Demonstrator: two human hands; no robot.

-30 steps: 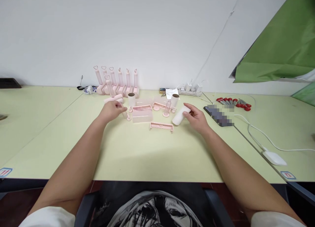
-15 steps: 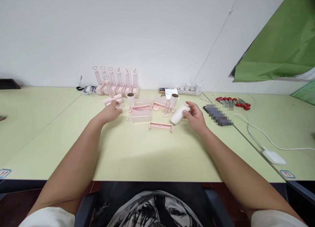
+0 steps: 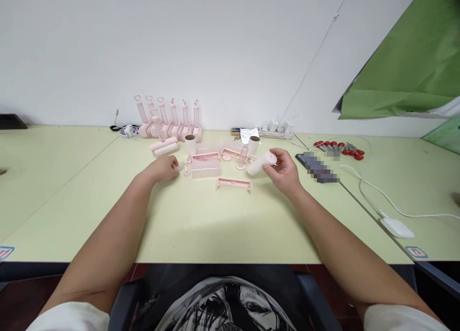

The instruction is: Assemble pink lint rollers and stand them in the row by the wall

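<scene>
My right hand (image 3: 285, 172) is closed round a white roll (image 3: 258, 165), tilted, with a pink cap on its upper end. My left hand (image 3: 164, 169) pinches a small translucent piece (image 3: 179, 166) close to the tabletop; its full shape is hidden by the fingers. Beside that piece stands a small pink knobbed part (image 3: 187, 171). Between my hands lie a clear pinkish box-like cover (image 3: 206, 170) and a long pink bracket (image 3: 235, 183). A clear upright tube on a pink base (image 3: 242, 158) stands left of the white roll.
Pink heart-topped handles (image 3: 174, 113) stand in a row by the wall. Two cardboard-cored rolls (image 3: 190, 145) stand upright behind the parts. A pink roller set (image 3: 164, 147) lies at left. Rightward are a phone (image 3: 316, 168), red-handled tools (image 3: 339, 149) and a white cable with adapter (image 3: 397, 227).
My left hand has drawn nearer, away from the pink roller set, with the small translucent piece. The white roll has turned in my right hand, so its pink cap now shows.
</scene>
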